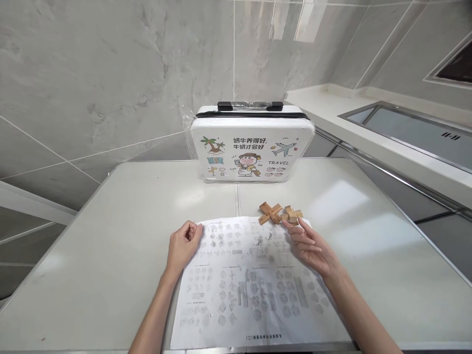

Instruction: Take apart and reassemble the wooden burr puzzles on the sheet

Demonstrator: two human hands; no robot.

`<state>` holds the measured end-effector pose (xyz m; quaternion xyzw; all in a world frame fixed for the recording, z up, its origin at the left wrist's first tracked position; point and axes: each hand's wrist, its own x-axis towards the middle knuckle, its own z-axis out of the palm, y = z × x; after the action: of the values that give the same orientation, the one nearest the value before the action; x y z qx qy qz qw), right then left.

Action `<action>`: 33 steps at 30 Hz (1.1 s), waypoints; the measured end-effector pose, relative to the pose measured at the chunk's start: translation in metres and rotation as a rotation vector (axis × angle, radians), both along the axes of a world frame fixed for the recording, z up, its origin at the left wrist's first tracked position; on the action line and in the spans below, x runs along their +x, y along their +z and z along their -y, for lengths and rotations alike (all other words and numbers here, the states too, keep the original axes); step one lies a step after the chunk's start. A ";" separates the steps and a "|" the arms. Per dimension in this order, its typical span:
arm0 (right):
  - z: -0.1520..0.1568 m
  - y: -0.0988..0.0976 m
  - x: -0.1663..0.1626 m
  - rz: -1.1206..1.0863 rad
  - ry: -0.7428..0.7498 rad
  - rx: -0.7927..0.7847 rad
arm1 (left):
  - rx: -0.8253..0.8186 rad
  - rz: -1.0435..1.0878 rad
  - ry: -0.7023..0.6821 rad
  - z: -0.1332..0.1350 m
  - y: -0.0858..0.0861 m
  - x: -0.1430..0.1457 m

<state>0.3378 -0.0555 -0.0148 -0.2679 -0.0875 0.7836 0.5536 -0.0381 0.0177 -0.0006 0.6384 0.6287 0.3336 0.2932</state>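
A large printed paper sheet [265, 290] lies on the table, covered with grey diagrams that appear upside down. My left hand [184, 243] is closed at its upper left corner, thumb against the edge. At the upper right of the sheet, my right hand [309, 246] has its thumb and index finger on either side of a light wooden burr puzzle [293, 214], with the other fingers loosely extended. Just left of that puzzle rests a darker brown wooden burr puzzle [270, 213], cross-shaped, which neither hand touches.
A white case [254, 147] with cartoon prints, a black handle and clear plastic wrap stands upright at the back of the white table [121, 236]. Grey tiled wall [110, 73] rises behind it. On the right runs a white counter [320, 103] with a recessed sink-like panel [413, 128].
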 end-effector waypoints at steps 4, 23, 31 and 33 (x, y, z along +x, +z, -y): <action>-0.002 -0.006 -0.003 -0.020 -0.044 0.009 | -0.004 0.003 0.000 0.001 0.001 0.000; 0.050 0.045 -0.042 0.513 -0.105 -0.038 | -0.063 0.151 -0.019 0.061 0.031 0.027; 0.083 0.034 -0.101 0.357 0.412 0.150 | -0.532 0.813 -0.507 0.111 0.040 0.077; 0.084 0.030 -0.111 0.304 0.474 0.182 | -0.608 0.922 -0.528 0.117 0.036 0.078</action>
<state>0.2270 -0.1395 0.0148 -0.3036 -0.2997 0.8307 0.3576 0.0394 -0.0994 0.0358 0.4502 0.3245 0.2971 0.7770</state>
